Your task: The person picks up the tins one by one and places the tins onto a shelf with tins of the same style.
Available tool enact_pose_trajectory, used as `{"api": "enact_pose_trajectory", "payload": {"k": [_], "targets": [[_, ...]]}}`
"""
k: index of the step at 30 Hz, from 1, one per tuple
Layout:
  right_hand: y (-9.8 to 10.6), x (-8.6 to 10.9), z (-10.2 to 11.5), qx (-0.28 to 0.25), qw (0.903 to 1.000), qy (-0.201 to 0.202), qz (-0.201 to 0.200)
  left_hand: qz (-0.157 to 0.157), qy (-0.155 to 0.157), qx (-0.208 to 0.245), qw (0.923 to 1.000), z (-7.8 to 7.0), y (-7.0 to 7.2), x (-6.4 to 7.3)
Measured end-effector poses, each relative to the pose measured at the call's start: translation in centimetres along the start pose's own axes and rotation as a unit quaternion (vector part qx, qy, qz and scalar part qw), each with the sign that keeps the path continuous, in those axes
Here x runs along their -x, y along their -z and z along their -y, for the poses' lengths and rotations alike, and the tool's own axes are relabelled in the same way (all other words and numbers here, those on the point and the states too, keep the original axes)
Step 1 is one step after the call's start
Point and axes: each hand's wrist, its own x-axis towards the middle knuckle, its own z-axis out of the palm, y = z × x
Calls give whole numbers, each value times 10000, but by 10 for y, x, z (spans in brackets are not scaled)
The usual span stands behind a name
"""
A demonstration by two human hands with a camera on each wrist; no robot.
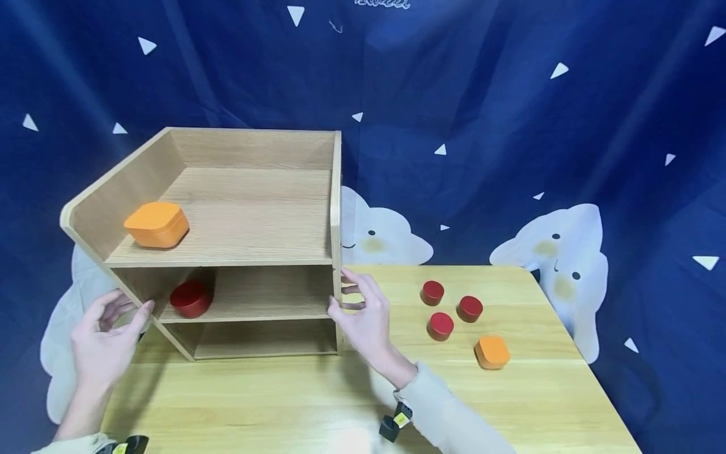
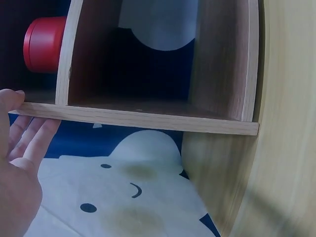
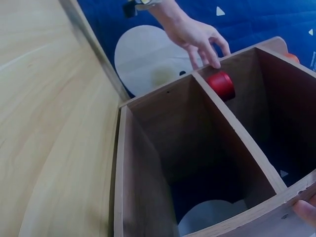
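A wooden shelf unit (image 1: pixel 255 211) stands at the left of the table, its open side facing me. My left hand (image 1: pixel 104 343) grips its left side panel, thumb at the front edge and fingers on the outer face, as the left wrist view also shows. On the opposite side my right hand (image 1: pixel 365 321) holds the right panel between thumb and fingers. An orange rounded box (image 1: pixel 157 226) sits on the top level at the left. Inside the middle level, close to the left panel, stands a red round container (image 1: pixel 190 299). The right hand's fingers are partly hidden behind the panel.
Right of the shelf, three small red cylinders (image 1: pixel 440 326) stand on the light wooden table (image 1: pixel 272 403). An orange rounded block (image 1: pixel 492 352) lies nearer me. Behind hangs a dark blue curtain (image 1: pixel 482 113) with white triangles and clouds.
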Motion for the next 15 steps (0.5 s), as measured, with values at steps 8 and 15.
{"api": "enact_pose_trajectory", "payload": {"k": [8, 15], "targets": [[12, 1, 0, 146, 9996, -229, -58, 72, 19, -215, 9997, -5, -7, 7], [21, 1, 0, 141, 9986, -506, -90, 98, -31, -38, 9999, -7, -15, 13]]}}
